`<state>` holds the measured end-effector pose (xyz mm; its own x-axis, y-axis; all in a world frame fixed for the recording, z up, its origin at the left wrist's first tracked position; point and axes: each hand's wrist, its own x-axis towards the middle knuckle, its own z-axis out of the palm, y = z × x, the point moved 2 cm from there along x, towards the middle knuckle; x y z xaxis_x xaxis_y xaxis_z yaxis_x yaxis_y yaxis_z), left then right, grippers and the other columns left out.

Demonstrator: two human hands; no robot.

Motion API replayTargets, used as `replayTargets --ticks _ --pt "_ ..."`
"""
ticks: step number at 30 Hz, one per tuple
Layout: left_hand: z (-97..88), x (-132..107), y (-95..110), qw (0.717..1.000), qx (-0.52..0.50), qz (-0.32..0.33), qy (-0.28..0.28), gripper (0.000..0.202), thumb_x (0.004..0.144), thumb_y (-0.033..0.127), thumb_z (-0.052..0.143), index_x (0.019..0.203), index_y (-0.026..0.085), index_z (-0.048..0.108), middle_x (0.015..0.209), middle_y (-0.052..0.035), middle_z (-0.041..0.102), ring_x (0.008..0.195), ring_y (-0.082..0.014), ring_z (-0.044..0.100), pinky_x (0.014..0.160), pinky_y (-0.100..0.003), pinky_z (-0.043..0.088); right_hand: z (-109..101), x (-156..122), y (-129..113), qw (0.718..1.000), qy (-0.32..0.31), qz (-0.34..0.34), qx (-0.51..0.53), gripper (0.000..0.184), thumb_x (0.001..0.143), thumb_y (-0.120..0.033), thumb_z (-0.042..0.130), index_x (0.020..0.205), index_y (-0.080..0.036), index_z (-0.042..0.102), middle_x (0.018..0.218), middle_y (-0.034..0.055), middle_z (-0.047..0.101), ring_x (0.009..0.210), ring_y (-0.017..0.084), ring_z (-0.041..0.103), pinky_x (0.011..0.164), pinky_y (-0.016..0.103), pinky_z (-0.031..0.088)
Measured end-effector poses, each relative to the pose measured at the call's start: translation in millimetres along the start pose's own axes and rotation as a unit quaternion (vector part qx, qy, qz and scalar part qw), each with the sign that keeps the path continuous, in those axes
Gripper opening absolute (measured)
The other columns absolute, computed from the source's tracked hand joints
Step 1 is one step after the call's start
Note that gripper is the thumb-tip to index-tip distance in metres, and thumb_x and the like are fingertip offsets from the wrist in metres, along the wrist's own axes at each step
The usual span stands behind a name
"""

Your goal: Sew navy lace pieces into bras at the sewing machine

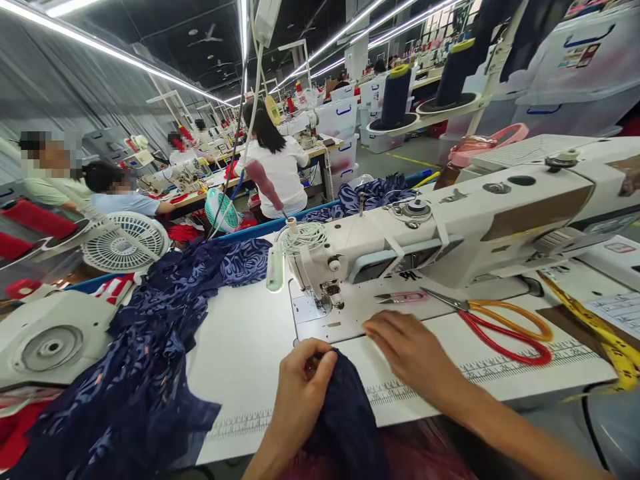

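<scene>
At the lower centre of the frame the left hand [300, 390] pinches a limp fold of navy cloth [347, 407] between thumb and fingers, over the table's front edge. The right hand [407, 347] is palm down, fingers loosely bent — whether they grip anything cannot be told. Smooth white tabletop [240, 347] lies bare between the crumpled patterned fabric heap [160, 347] at left and the sewing machine [380, 233]; loop-handled scissors [466, 305] lie at right.
</scene>
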<state>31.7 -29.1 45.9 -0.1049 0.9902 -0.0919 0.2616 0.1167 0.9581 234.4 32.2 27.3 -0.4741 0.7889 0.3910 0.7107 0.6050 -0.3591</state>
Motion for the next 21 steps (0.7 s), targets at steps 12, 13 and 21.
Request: replayTargets --ticks 12,13,21 --pt "-34.2 8.4 -5.8 0.996 -0.055 -0.033 0.067 0.034 0.081 0.048 0.071 0.081 0.015 0.062 0.072 0.0007 0.054 0.068 -0.0116 0.045 0.062 -0.022 0.035 -9.7 2.4 50.9 0.999 0.004 0.036 0.009 0.030 0.097 -0.018 0.032 0.100 -0.021 0.061 0.094 0.0105 0.070 0.080 0.023 0.067 0.069 0.032 0.051" --pt "-30.3 9.2 -4.6 0.995 -0.037 -0.030 0.086 0.033 0.082 0.048 0.069 0.080 0.015 0.062 0.070 0.0013 0.052 0.066 -0.0113 0.044 0.060 -0.022 0.034 -7.5 -6.8 29.2 0.998 -0.011 0.035 0.043 0.028 0.100 -0.023 0.031 0.101 -0.023 0.059 0.085 0.0057 0.070 0.071 0.018 0.067 0.062 0.027 0.051" --pt "1.7 29.6 -15.0 0.999 -0.019 -0.035 0.016 0.027 0.082 0.040 0.064 0.072 0.016 0.059 0.065 0.0028 0.051 0.062 -0.0105 0.045 0.059 -0.022 0.035 45.5 -50.7 -57.4 0.976 -0.074 -0.117 0.169 0.024 0.083 -0.013 0.045 0.087 -0.021 0.067 0.065 0.0030 0.068 0.053 0.018 0.061 0.053 0.027 0.046"
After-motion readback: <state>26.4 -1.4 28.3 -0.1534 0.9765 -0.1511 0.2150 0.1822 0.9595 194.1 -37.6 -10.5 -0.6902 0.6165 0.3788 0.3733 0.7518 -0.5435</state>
